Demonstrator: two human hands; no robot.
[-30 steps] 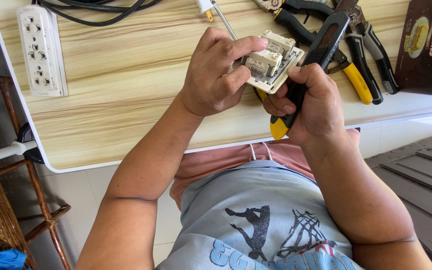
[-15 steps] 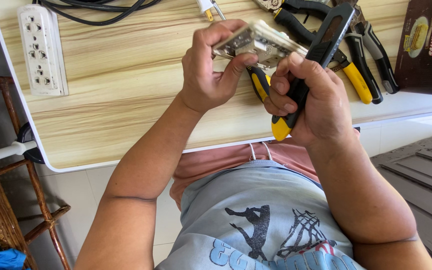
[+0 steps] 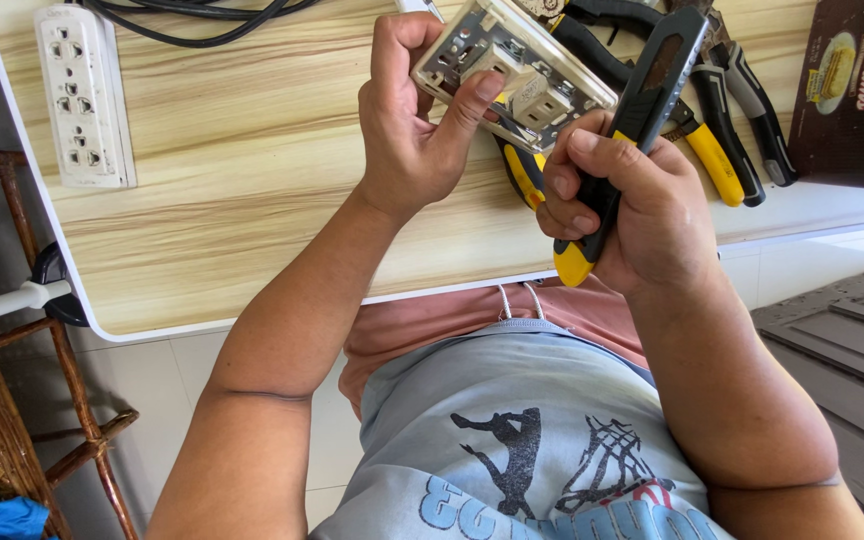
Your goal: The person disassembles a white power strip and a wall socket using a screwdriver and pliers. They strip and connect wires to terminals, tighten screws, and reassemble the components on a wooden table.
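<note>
Black-and-yellow utility knife (image 3: 642, 120) sits clenched in the right hand (image 3: 632, 210), while the left hand (image 3: 412, 130) pinches a wall outlet (image 3: 512, 70) above the counter (image 3: 252, 180).

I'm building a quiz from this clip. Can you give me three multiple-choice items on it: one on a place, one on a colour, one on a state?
1. Where does the white power strip lie?
A. on the table's far left
B. on the person's lap
C. on the floor

2. What colours is the utility knife?
A. red and white
B. black and yellow
C. all green

3. How is the outlet assembly held?
A. lying flat on the table
B. lifted in the left hand
C. clamped in pliers

Answers: 1 A, it rests on the wooden table by the left edge. 2 B, black body, yellow end in the right hand. 3 B, fingers grip it above the table.
</note>
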